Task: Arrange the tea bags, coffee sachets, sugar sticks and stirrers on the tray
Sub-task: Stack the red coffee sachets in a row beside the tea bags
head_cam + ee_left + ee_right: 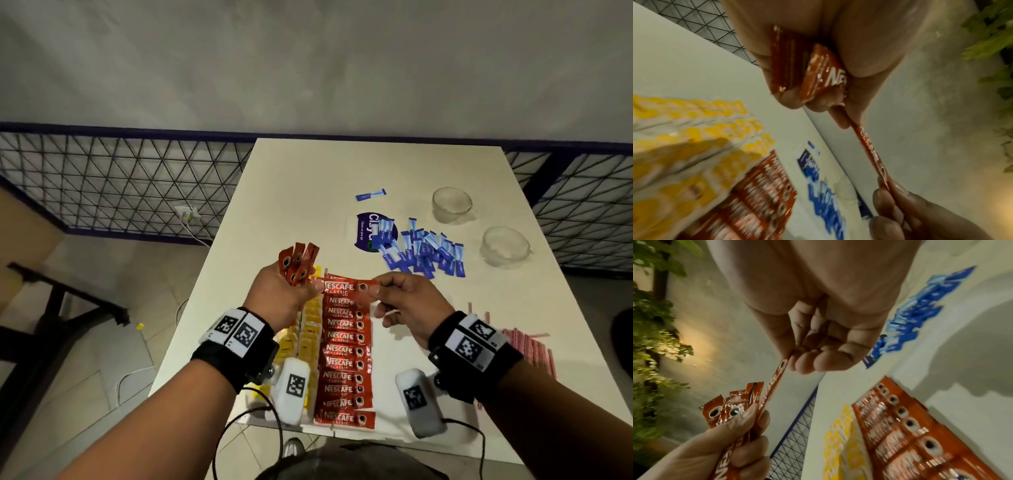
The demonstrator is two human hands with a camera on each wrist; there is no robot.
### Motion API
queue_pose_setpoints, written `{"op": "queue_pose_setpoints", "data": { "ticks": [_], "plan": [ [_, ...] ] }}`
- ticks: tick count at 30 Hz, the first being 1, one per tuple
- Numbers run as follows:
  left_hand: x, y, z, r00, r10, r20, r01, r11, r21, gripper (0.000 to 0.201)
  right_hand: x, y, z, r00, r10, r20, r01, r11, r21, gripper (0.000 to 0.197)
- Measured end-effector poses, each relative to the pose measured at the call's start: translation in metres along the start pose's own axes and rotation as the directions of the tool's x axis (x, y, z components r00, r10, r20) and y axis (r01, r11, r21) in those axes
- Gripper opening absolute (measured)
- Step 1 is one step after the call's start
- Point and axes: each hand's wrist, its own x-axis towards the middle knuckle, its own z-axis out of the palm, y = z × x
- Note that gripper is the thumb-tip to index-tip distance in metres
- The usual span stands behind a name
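Head view is showing one coffee sachet (346, 287) being held level between both hands above the far end of the laid red column (346, 356), its long axis running from 9 o'clock to 3 o'clock, parallel to the sachets already lying below it. Right hand (407, 303) is pinching the sachet's 3 o'clock end between thumb and forefinger, the other fingers (830, 360) curling loosely and holding nothing. Left hand (281, 296) is gripping a fanned bundle of sachets (298, 262) pointing toward 12 o'clock, while its fingertips are touching the single sachet's 9 o'clock end. Right hand is judged the one carrying the piece; the left needs only to let go.

Open room for the next place is lying at 12 o'clock of the column, bare worktop (308, 192) between it and a blue printed patch (368, 229). Yellow tea bags (308, 325) are bordering the column at 9 o'clock, so sideways drift that way is risking overlap. Blue sugar sticks (424, 251) are heaped at 1 o'clock, well apart. Stirrers (527, 346) are lying at 3 o'clock near the worktop's edge. Two glass bowls (452, 205) are standing beyond the sugar. The tray's rim cannot be made out.
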Motion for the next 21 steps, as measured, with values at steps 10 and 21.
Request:
{"op": "queue_pose_setpoints", "data": {
  "ticks": [10, 21],
  "plan": [
    [-0.01, -0.103, -0.052, 0.954, -0.206, -0.216, 0.287, 0.834, 0.472, 0.04, -0.008, 0.091, -0.01, 0.91, 0.404, -0.097, -0.409, 0.911, -0.045, 0.006],
    [-0.03, -0.127, -0.07, 0.915, -0.328, -0.235, 0.4, 0.813, 0.422, 0.017, -0.002, 0.118, 0.003, 0.873, 0.449, -0.191, -0.48, 0.86, -0.176, 0.007]
  ]
}}
